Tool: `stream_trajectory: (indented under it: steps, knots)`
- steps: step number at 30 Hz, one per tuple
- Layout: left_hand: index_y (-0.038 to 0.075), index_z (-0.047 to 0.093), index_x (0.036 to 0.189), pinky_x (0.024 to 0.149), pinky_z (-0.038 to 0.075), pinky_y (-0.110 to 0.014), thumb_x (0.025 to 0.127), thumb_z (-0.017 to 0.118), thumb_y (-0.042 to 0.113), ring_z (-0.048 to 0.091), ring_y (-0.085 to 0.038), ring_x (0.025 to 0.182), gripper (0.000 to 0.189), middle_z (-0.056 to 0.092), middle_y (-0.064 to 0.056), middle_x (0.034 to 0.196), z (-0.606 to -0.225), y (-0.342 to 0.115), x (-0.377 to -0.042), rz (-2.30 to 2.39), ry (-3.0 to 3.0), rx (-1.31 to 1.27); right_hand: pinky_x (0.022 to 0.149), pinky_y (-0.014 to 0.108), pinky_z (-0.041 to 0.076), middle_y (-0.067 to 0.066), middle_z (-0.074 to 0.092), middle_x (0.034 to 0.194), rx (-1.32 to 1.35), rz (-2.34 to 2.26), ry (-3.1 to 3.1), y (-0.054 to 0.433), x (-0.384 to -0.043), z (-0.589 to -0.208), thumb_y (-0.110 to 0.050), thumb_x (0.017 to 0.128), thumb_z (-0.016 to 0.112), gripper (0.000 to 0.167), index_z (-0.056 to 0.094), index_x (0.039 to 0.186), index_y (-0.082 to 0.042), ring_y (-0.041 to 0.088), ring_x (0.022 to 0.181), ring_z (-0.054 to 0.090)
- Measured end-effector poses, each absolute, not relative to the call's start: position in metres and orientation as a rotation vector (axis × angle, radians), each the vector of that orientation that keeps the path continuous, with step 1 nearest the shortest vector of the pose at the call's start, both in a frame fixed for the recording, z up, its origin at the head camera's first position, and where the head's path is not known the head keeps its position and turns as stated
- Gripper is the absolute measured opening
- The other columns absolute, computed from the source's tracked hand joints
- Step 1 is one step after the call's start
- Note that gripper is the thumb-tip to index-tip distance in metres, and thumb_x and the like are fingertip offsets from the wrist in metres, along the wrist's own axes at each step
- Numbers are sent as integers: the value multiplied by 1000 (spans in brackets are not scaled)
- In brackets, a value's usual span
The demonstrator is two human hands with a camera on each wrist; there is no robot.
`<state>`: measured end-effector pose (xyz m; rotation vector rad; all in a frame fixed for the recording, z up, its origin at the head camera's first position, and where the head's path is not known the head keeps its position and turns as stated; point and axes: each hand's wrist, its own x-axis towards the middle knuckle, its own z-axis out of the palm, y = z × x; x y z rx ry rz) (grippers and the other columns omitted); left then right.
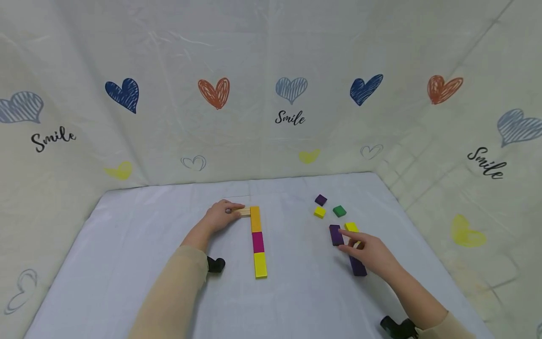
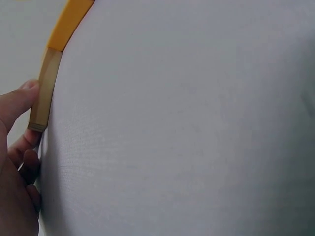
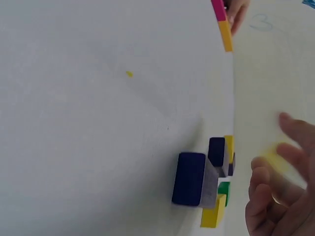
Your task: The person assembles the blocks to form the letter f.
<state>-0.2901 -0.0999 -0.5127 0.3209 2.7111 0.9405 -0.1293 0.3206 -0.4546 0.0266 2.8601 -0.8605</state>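
Note:
At the far end of a row of blocks, my left hand (image 1: 219, 215) pinches a plain wooden block (image 2: 47, 91) between thumb and fingers. That block butts against the orange block (image 1: 256, 219), forming a corner. A magenta block (image 1: 258, 242) and a yellow block (image 1: 260, 265) continue the row toward me. On the right, my right hand (image 1: 372, 254) holds nothing, its thumb and index finger apart and overlapping the edge of a purple block (image 1: 336, 235) in the head view. Under this hand lies another purple block (image 1: 358, 267), partly hidden, with a yellow block (image 1: 351, 227) beyond it.
Farther back on the right lie a small yellow block (image 1: 319, 212), a green block (image 1: 339, 211) and a dark purple block (image 1: 321, 200). A white cloth covers the table (image 1: 296, 301). Behind it hangs a curtain (image 1: 250, 136) printed with hearts.

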Motion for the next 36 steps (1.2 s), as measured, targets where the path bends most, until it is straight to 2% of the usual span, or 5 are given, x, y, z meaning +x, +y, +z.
stream_trajectory:
  steps: [7, 14, 25, 36]
  knots:
    - [34, 67, 130, 107, 36, -54, 96, 66, 34, 46, -32, 124, 34, 55, -6, 131, -516, -100, -292, 953, 2709, 330, 56, 30, 43, 0, 60, 93, 140, -796, 2844, 341, -119, -455, -45, 87, 73, 60, 61, 137, -12, 19, 77, 52]
    - [33, 67, 130, 108, 35, -54, 96, 66, 34, 46, -31, 125, 34, 55, -6, 132, -516, -101, -293, 958, 2710, 341, 63, 32, 45, 6, 58, 101, 171, -688, 2760, 348, -117, -461, -51, 83, 76, 69, 61, 135, -10, 24, 88, 51]
    - [32, 67, 130, 106, 37, -54, 96, 65, 32, 47, -31, 122, 34, 56, -7, 129, -518, -102, -294, 948, 2722, 368, 69, 35, 46, 9, 59, 98, 197, -648, 2748, 342, -113, -472, -46, 79, 81, 74, 57, 135, -5, 23, 82, 51]
    - [31, 67, 130, 107, 35, -55, 96, 66, 32, 46, -32, 125, 34, 55, -8, 132, -516, -102, -294, 956, 2710, 352, 65, 32, 47, 7, 60, 95, 203, -665, 2743, 339, -112, -469, -34, 85, 78, 69, 52, 140, 0, 20, 77, 52]
